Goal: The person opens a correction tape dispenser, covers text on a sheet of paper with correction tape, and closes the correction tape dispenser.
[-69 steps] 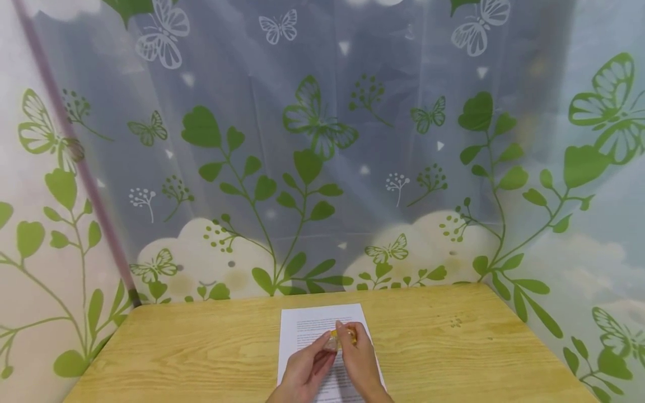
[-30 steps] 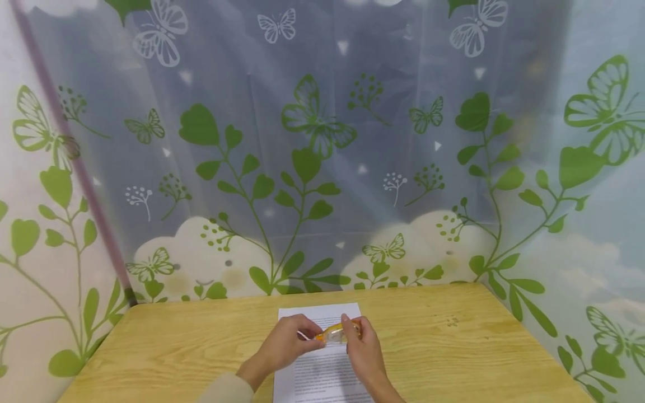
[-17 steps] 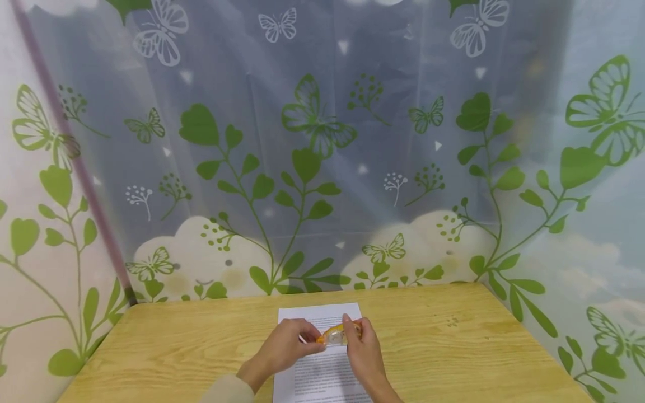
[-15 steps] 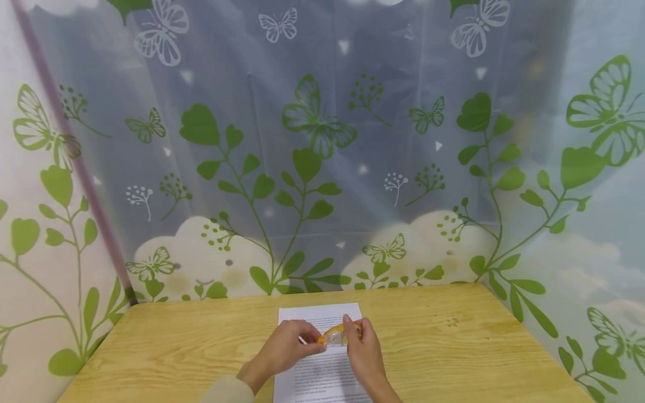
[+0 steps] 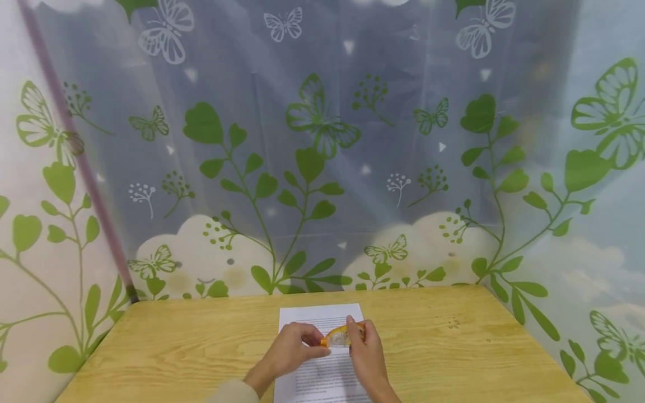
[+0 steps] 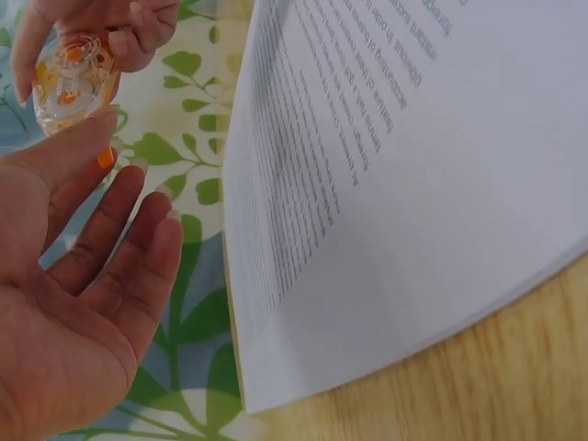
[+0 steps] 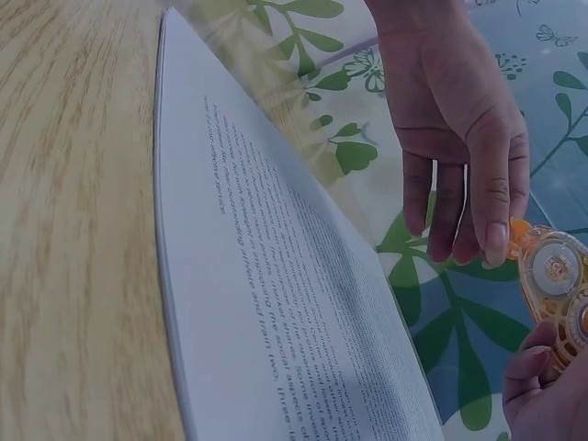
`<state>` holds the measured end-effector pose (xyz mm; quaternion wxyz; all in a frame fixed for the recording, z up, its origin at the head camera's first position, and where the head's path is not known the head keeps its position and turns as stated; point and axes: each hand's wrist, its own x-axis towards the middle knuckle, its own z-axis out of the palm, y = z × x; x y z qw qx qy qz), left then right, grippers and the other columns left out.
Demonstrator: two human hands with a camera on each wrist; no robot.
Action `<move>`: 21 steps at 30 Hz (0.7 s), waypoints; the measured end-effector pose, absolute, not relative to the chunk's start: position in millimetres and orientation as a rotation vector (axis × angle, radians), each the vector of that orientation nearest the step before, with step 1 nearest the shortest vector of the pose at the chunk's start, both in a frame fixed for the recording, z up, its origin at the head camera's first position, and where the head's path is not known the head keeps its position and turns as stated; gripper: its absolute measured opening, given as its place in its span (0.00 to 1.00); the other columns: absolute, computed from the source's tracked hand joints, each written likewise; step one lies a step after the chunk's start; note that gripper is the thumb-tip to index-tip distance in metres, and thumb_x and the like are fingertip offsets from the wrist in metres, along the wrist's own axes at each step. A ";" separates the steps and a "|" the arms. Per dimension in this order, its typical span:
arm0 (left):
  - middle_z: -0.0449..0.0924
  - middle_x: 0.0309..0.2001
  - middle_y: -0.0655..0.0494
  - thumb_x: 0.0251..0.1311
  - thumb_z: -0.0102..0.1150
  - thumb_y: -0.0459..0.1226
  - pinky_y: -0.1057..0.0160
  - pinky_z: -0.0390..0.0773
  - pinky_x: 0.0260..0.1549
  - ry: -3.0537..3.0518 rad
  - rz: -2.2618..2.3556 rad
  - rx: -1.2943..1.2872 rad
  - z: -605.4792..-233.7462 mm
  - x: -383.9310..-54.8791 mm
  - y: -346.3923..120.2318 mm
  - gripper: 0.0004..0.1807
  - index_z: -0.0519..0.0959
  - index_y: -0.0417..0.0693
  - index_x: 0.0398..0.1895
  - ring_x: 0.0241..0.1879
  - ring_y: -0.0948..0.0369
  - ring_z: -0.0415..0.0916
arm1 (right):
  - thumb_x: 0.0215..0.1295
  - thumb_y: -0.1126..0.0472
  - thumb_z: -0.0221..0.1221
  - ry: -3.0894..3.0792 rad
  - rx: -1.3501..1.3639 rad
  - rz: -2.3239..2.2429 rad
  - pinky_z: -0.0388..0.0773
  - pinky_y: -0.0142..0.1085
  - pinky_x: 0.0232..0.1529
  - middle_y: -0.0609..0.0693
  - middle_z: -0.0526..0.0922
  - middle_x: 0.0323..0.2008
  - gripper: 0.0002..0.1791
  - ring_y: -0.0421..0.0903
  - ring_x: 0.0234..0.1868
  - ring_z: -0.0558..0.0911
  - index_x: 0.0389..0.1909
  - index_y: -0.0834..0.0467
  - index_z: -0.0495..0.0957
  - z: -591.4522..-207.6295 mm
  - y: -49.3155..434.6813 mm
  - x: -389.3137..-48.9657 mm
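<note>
An orange, see-through correction tape (image 5: 337,337) is held in the air above printed paper (image 5: 318,311). My right hand (image 5: 368,355) grips its body at the right end, with the thumb on top. At the other end, my left hand (image 5: 289,350) pinches the small orange tip between thumb and index finger. In the left wrist view the remaining fingers of the left hand (image 6: 83,285) are loosely extended below the tip. Round reels show through the clear case of the correction tape (image 7: 554,268) in the right wrist view. The right palm is hidden.
The paper, which looks like a thin stack at its edge, lies on a wood-grain table (image 5: 453,358). Behind the table hangs a curtain (image 5: 383,212) printed with green leaves and butterflies. Similar sheeting stands at both sides.
Earlier both hands were close together around the correction tape. My left hand has since moved left and turned, pinching the tape's orange tip. Over the last half second the hands hardly move.
</note>
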<state>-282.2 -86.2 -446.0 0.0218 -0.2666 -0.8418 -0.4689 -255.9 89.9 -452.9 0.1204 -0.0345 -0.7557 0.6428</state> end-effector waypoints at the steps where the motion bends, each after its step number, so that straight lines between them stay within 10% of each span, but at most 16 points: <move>1: 0.79 0.24 0.65 0.48 0.73 0.39 0.68 0.76 0.28 -2.612 -1.462 -0.813 -446.4 -281.9 -85.1 0.08 0.82 0.48 0.25 0.26 0.67 0.75 | 0.69 0.40 0.50 -2.203 -0.105 1.884 0.66 0.31 0.22 0.50 0.71 0.23 0.25 0.43 0.23 0.69 0.36 0.61 0.69 -452.6 90.3 -255.6; 21: 0.82 0.28 0.58 0.49 0.73 0.37 0.66 0.77 0.28 -2.532 -1.762 -0.675 -458.3 -279.9 -72.2 0.09 0.82 0.43 0.28 0.31 0.60 0.78 | 0.70 0.38 0.48 -2.164 -0.145 1.977 0.63 0.29 0.18 0.46 0.68 0.18 0.27 0.41 0.18 0.66 0.35 0.61 0.67 -458.8 89.9 -256.5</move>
